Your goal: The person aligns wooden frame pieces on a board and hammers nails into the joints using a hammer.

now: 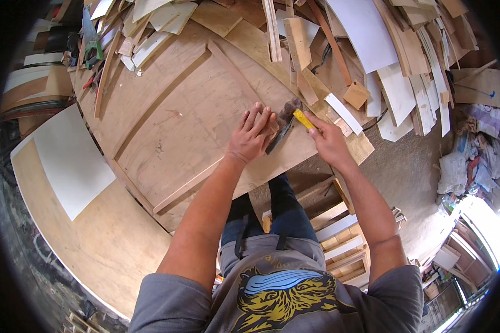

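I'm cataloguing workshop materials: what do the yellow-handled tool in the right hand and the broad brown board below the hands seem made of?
Yellow-handled tool: plastic or painted grip, going by its even bright colour; the dark, dull head may be metal.
Broad brown board: probably unvarnished plywood, from its matte, marked face.

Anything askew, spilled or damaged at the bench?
Mostly the offcuts on the far side: strips and boards crisscross in untidy heaps. One white strip lies askew near the right hand and its yellow-handled hammer. No spill visible.
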`<state>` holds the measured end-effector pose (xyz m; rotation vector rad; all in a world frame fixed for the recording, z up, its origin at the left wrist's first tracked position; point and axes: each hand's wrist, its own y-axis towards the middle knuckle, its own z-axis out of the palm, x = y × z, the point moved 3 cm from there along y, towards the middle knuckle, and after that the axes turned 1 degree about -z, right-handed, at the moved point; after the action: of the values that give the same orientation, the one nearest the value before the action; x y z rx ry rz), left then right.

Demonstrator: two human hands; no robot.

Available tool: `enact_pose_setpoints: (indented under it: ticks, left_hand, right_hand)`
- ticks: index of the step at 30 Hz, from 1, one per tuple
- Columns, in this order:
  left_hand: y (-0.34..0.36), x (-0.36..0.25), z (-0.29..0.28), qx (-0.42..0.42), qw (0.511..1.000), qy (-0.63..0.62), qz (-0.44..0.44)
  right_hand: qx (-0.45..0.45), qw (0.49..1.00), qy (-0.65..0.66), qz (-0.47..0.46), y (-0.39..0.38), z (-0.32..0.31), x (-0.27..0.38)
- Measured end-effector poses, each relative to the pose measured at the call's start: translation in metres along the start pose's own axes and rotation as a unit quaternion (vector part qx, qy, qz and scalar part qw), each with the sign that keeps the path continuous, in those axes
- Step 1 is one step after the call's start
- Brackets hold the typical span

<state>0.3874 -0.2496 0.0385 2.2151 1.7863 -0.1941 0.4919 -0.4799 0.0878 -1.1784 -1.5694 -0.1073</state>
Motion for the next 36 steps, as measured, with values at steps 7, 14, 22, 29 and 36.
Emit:
enact_pose_setpoints:
  ticks: [7,14,22,29,36]
  left_hand:
    - [0.001,-0.001,-0.001,0.012,1.0,0.002,-0.005]
    - [0.002,-0.001,-0.001,0.003,1.0,-0.002,0.004]
    - [0.002,-0.001,-0.001,0.001,1.0,0.004,0.0]
    - [0.001,-0.001,0.0,-0.001,1.0,0.002,0.0]
    - [0.001,-0.001,0.0,0.01,1.0,0.002,-0.005]
  right_hand:
    - [-0.009,1.0,0.013,0.023,-0.001,-0.003,0.007]
    - [-0.066,0.994,-0.027,-0.086,0.0,0.0,-0.008]
    - [-0.018,0.999,0.014,0.024,-0.001,-0.002,0.003]
    - [-0.047,0.999,0.006,-0.007,0.0,-0.002,-0.002]
    - [-0.031,0.998,-0.01,-0.047,0.001,0.001,-0.006]
